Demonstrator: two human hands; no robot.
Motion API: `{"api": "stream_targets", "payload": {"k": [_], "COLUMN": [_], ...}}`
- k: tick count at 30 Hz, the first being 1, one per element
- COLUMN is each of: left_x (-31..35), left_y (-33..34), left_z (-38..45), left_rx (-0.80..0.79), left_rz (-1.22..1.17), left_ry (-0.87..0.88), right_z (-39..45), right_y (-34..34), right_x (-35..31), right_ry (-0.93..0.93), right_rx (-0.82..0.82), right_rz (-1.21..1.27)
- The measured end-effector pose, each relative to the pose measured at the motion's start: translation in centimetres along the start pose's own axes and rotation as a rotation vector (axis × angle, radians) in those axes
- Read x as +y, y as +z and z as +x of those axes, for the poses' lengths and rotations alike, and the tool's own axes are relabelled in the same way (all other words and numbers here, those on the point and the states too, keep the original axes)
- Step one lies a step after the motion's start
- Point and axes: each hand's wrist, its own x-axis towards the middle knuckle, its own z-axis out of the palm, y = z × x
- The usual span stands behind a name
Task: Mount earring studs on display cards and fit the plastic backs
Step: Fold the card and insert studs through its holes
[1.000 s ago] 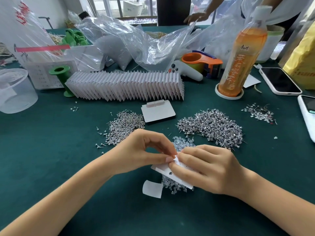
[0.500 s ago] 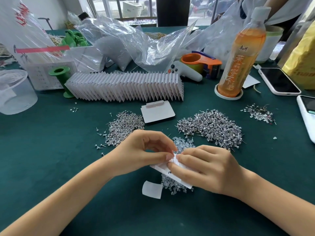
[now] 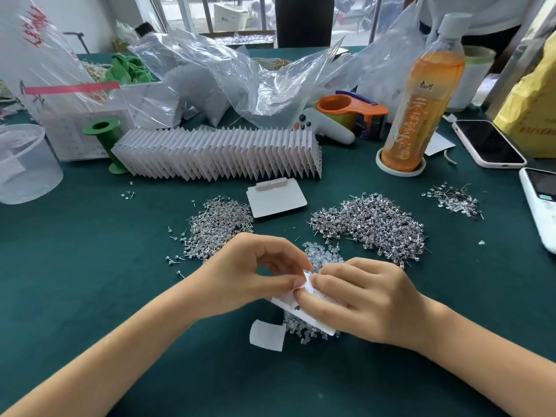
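A small white display card (image 3: 322,325) is held between both hands just above the green table. My left hand (image 3: 246,275) pinches its upper left edge with thumb and forefinger. My right hand (image 3: 361,299) grips the card from the right, fingers curled over its face. Under the card lies a heap of clear plastic backs (image 3: 304,329). Two piles of silver earring studs lie beyond the hands, the left pile (image 3: 216,227) and the larger right pile (image 3: 373,227). A blank card (image 3: 275,200) lies flat between the piles.
A long row of finished cards (image 3: 216,155) stands behind the piles. A loose white slip (image 3: 267,335) lies near my wrists. An orange drink bottle (image 3: 421,94), a tape dispenser (image 3: 352,111), two phones (image 3: 487,142) and clear bags (image 3: 240,82) crowd the back and right. A clear tub (image 3: 24,164) sits far left.
Both hands keep their hold on the card and have barely shifted. At the far side of the table another person's hand has gone out of view.
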Motion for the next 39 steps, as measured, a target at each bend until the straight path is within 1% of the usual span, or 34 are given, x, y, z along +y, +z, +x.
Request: {"api": "stream_targets", "payload": {"k": [4, 13, 21, 30, 32, 33, 35, 36, 37, 38, 39], "left_x": [0.2, 0.6, 1.2, 1.0, 0.9, 0.9, 0.5, 0.2, -0.2, -0.7, -1.2], "left_y": [-0.1, -0.2, -0.8, -1.0, -1.2, -1.4, -2.0, -2.3, -2.5, -2.4, -2.3], "left_z": [0.0, 0.1, 0.9, 1.5, 1.5, 1.4, 1.4, 1.4, 1.5, 1.6, 1.6], "left_rx": [-0.014, -0.032, -0.142, -0.207, -0.166, -0.108, 0.082, 0.182, 0.264, 0.311, 0.321], "left_rz": [0.029, 0.175, 0.242, 0.191, 0.114, 0.047, -0.082, -0.081, -0.017, 0.093, 0.210], "left_ry": [0.005, 0.033, 0.025, 0.029, 0.052, 0.062, 0.062, 0.061, 0.063, 0.065, 0.062], "right_z": [0.0, 0.1, -0.1, -0.1, 0.1, 0.1, 0.1, 0.0, -0.1, -0.3, -0.4], "right_y": [0.0, -0.1, -0.1, -0.1, -0.1, -0.2, -0.3, -0.3, -0.3, -0.3, -0.2], "right_x": [-0.1, -0.1, -0.1, -0.1, 0.2, 0.4, 1.0, 1.3, 1.6, 1.9, 2.1], "right_ry": [-0.010, -0.031, -0.055, -0.052, -0.013, 0.027, 0.156, 0.237, 0.317, 0.396, 0.472], "right_rx": [0.003, 0.012, 0.029, 0.041, 0.072, 0.091, 0.135, 0.156, 0.182, 0.206, 0.231], "right_rz": [-0.004, -0.021, -0.038, -0.053, -0.038, -0.010, 0.061, 0.091, 0.121, 0.153, 0.187]}}
